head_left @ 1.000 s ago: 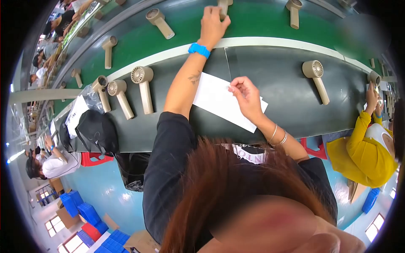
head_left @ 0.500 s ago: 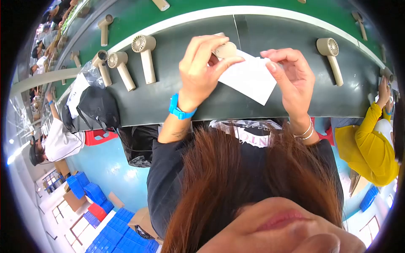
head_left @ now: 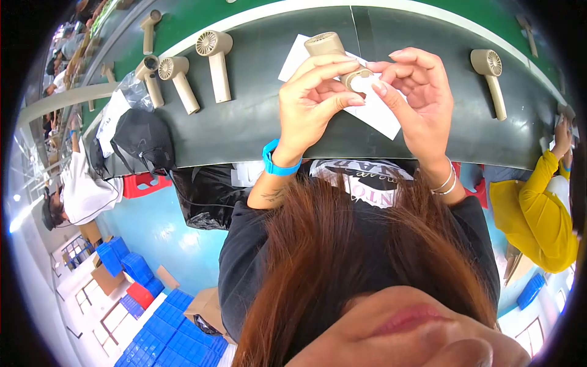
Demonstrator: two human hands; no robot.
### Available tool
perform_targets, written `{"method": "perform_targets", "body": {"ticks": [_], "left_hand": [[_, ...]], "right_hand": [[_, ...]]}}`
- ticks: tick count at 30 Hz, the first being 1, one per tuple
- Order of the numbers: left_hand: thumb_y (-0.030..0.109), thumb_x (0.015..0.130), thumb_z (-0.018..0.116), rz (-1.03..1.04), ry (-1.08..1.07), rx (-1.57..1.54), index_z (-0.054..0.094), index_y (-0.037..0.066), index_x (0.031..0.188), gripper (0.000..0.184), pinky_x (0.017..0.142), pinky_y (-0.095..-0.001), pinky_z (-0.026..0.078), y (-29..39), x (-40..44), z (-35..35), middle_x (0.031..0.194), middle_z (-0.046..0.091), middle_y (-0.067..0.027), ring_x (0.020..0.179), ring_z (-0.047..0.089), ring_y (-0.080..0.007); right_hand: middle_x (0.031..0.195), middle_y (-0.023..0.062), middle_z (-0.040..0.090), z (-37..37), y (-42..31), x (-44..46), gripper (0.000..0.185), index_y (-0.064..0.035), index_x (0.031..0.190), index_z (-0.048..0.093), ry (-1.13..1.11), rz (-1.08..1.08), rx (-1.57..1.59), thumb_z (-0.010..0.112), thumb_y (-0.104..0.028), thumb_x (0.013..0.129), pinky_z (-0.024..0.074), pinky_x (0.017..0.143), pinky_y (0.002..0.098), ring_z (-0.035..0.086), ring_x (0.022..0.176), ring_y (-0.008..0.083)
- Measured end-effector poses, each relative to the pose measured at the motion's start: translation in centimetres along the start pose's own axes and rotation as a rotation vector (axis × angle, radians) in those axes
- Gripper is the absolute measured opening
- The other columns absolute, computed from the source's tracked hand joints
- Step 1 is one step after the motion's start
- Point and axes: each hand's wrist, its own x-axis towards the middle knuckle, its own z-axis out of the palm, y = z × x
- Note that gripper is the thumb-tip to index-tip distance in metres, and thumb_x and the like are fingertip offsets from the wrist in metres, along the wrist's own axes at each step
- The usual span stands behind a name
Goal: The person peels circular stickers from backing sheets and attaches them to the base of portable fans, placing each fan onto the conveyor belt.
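My left hand (head_left: 315, 92), with a blue watch at the wrist, is closed around the handle of a beige handheld fan (head_left: 324, 44). The fan's head points away from me, and the handle's round end shows between my two hands. A small white sticker (head_left: 363, 83) sits at that end. My right hand (head_left: 419, 92) has its thumb against the sticker and its index finger close by, in a loose pinch; its other fingers are curled. Behind and below the fan is a white sheet (head_left: 380, 115), partly covered by my hands; it seems to lie on the dark work surface (head_left: 244, 137).
Several beige fans lie to the left, including one fan (head_left: 217, 67); another fan (head_left: 489, 79) lies to the right. A black bag (head_left: 143, 144) rests at the left edge. A person in a yellow sleeve (head_left: 538, 189) works at the right. A green belt (head_left: 183, 18) runs beyond.
The white sheet has gone from between my hands to beneath them. The fan has turned so its handle end faces my right hand, whose thumb has come to it.
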Motion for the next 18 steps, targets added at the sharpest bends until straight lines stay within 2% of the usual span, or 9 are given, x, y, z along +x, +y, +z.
{"method": "perform_targets", "body": {"ticks": [18], "left_hand": [[-0.012,0.080,0.065,-0.033,-0.007,-0.071,0.061,-0.008,0.113,0.033,0.078,-0.0323,0.061,-0.12,0.15,-0.03,0.120,0.054,-0.0160,0.091,0.067,-0.0246]], "right_hand": [[0.091,0.0071,0.063,0.08,-0.11,0.12,0.037,-0.0008,0.114,0.049,0.001,-0.014,-0.064,0.067,0.005,0.082,0.0512,0.085,0.0300,0.062,0.090,0.0122]]}}
